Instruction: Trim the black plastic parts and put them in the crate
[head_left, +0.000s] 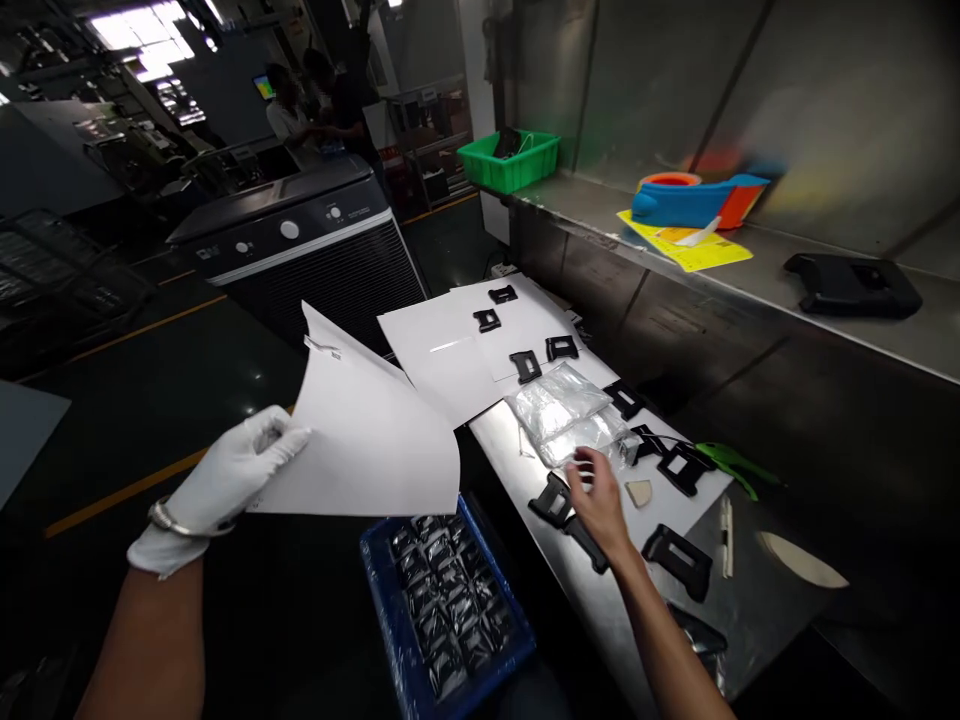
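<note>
My left hand (236, 470), in a white glove, pinches the left edge of a large curved white sheet (375, 430). The sheet hangs in the air, its lower edge above a blue crate (390, 610) of bagged black parts. My bare right hand (596, 490) is over the metal table (570, 560), its fingers curled beside clear plastic bags (566, 405). Whether the fingers touch the bags or a part is too small to tell. Black plastic frames (551, 498) lie around that hand, and several more rest on white sheets (442, 350) farther back.
Green-handled pliers (731, 462) and a pale pen-like tool (726, 537) lie on the table's right. Above runs a metal shelf with a green bin (510, 165), a blue tape dispenser (694, 203) and a black part (855, 285). Behind stand a dark machine (300, 240) and two people.
</note>
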